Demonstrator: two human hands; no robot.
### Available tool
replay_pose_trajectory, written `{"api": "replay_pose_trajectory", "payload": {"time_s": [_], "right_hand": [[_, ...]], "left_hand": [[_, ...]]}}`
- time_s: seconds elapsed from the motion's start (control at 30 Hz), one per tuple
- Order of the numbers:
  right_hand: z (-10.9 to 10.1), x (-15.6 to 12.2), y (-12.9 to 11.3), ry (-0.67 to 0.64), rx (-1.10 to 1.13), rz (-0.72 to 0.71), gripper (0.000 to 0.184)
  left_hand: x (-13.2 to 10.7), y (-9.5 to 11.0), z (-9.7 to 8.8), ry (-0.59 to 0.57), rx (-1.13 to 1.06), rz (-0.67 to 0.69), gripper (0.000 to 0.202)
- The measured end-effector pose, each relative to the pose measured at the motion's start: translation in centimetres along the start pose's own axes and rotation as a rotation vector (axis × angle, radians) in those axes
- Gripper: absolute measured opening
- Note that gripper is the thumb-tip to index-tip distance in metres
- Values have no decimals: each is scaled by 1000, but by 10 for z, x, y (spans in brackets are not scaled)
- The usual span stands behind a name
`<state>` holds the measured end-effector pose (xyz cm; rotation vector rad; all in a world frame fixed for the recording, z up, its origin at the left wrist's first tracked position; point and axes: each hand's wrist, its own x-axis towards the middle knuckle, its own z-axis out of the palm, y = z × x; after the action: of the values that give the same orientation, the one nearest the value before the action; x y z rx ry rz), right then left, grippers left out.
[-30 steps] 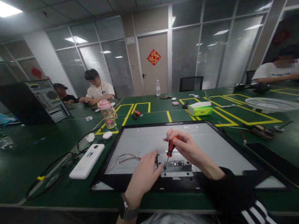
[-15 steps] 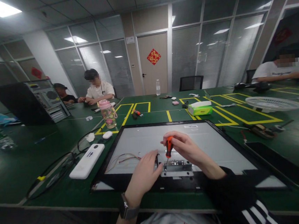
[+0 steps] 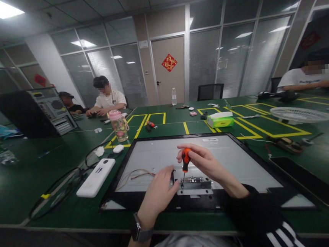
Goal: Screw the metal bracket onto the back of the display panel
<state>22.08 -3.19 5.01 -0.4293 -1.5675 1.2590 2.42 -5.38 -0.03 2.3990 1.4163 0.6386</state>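
Note:
My right hand is closed round the orange-and-black handle of a screwdriver. The screwdriver stands nearly upright, its shaft pointing down at the left end of a silver metal bracket. My left hand, with a watch on the wrist, grips that same end, thumb on the near side and fingers on the far side; its fingertips are partly hidden. The bracket sits near the front edge of a large flat display panel with a black frame. Thin wires lie on the panel left of my hand.
Left of the panel lie a white power bank, a white earbud case and black cables. Behind stand a pink-lidded bottle and a tissue pack. A dark phone-like slab lies right. Several people sit around the table.
The screwdriver's handle has shifted very slightly up and left with my right hand, its fingers moving a little on it. My left hand stays where it was.

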Motion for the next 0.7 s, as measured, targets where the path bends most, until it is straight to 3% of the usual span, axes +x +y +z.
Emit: {"api": "replay_pose_trajectory", "payload": {"time_s": [0.2,0.4,0.47,0.57,0.7], "right_hand": [[-1,-3,-4,44,-149,-28,37],[0,-5,2,322,-590,-285,14],[0,-7,2,282,-585,-298,19],[0,-7,2,194,-427,-205,31],[0,-6,6,300,-473,-215,23]], "left_hand": [[-1,1,0,-4,9,-14,46],[0,-1,1,-3,10,-8,46],[0,-1,2,-8,19,-9,47],[0,-1,1,-17,27,-16,48],[0,-1,0,-10,19,-13,48]]}}
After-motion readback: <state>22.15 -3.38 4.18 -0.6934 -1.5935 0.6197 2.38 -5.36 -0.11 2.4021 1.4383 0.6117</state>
